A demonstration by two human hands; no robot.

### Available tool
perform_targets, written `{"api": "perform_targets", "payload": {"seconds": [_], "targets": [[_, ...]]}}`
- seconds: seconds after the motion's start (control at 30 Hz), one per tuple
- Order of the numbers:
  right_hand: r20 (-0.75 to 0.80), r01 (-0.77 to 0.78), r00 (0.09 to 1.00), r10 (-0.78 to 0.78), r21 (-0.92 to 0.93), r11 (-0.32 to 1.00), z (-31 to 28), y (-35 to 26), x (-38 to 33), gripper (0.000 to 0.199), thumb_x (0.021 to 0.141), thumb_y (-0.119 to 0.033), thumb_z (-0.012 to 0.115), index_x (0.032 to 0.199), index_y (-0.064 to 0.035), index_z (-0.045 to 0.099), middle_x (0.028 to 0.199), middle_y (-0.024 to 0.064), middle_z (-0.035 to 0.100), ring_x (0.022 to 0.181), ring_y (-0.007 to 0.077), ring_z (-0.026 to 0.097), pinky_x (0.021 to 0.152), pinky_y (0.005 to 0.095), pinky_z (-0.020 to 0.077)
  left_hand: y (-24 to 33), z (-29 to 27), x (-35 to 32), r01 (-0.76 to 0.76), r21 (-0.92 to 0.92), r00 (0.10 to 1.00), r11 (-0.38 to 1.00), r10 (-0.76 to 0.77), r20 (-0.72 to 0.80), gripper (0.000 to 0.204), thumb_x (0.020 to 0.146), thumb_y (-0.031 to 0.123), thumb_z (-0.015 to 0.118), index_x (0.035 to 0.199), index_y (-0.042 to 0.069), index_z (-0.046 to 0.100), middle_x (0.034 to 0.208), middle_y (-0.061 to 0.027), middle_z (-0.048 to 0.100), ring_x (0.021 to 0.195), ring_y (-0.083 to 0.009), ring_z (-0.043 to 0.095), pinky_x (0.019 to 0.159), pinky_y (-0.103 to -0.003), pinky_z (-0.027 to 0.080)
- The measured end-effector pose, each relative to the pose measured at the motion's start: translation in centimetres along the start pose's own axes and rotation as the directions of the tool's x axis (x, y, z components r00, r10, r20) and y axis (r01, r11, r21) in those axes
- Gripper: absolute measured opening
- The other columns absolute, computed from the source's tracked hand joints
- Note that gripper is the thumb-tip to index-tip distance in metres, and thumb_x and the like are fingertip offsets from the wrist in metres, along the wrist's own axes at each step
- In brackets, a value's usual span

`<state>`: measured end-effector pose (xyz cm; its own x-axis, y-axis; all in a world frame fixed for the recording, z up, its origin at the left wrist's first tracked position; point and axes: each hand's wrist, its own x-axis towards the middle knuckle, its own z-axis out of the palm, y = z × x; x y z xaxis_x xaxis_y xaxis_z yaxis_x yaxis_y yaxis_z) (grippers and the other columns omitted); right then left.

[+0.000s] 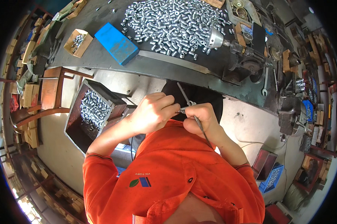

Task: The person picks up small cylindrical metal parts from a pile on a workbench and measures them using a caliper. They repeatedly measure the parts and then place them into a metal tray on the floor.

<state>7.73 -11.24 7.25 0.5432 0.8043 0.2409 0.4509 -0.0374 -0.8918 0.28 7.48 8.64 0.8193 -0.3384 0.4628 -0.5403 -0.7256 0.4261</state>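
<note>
My left hand (153,112) is closed, its fingertips pinching a small metal fitting (182,110) just above my lap. My right hand (202,115) is closed around a slim grey rod-shaped tool, like a thin file (183,93), which slants from upper left to lower right. The tool crosses close beside the fitting, and the two hands nearly meet there. My fingers hide most of the fitting, so its exact shape cannot be made out.
On the dark workbench (90,59) lies a big heap of silvery metal sleeves (172,22), beside a blue box (116,43) and small carton (77,43). A geared chuck device (235,52) and wrench (265,82) sit right. A bin of sleeves (94,106) stands left of my arm.
</note>
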Motion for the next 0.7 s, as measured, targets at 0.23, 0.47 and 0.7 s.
{"api": "perform_targets", "payload": {"seconds": [0.23,0.47,0.7], "targets": [[-0.16,0.112,0.98,-0.123,-0.073,0.991,0.9,1.1,-0.3,0.02,0.055,0.003,0.052,0.053,-0.0026,0.033,0.048,0.0101,0.026,0.041,0.0195,0.024,0.039,0.0312,0.0226,0.5,0.7,0.5,0.104,-0.069,0.992,0.992,-0.109,-0.063,0.022,0.062,0.005,0.073,0.082,0.001,0.063,0.065,-0.0058,0.051,0.054,-0.0236,0.052,0.047,-0.034,0.04],[-0.266,-0.012,0.964,0.022,0.041,0.999,0.7,1.4,-0.8,0.017,0.055,0.004,0.049,0.053,-0.0019,0.034,0.049,0.0098,0.027,0.04,0.0177,0.026,0.039,0.0306,0.0221,0.4,0.8,1.0,0.102,-0.085,0.986,0.991,-0.112,-0.127,0.023,0.063,0.006,0.074,0.082,0.001,0.064,0.064,-0.0062,0.051,0.052,-0.0223,0.051,0.044,-0.033,0.038],[-0.179,-0.023,0.983,0.03,0.043,0.999,-0.2,1.5,-1.4,0.016,0.056,0.005,0.049,0.054,-0.0017,0.034,0.049,0.0099,0.027,0.041,0.0177,0.026,0.04,0.0311,0.022,0.3,1.3,0.9,0.114,-0.136,0.985,0.984,-0.13,-0.113,0.022,0.063,0.004,0.073,0.083,0.001,0.064,0.064,-0.0071,0.051,0.053,-0.0237,0.051,0.046,-0.034,0.04]]}}
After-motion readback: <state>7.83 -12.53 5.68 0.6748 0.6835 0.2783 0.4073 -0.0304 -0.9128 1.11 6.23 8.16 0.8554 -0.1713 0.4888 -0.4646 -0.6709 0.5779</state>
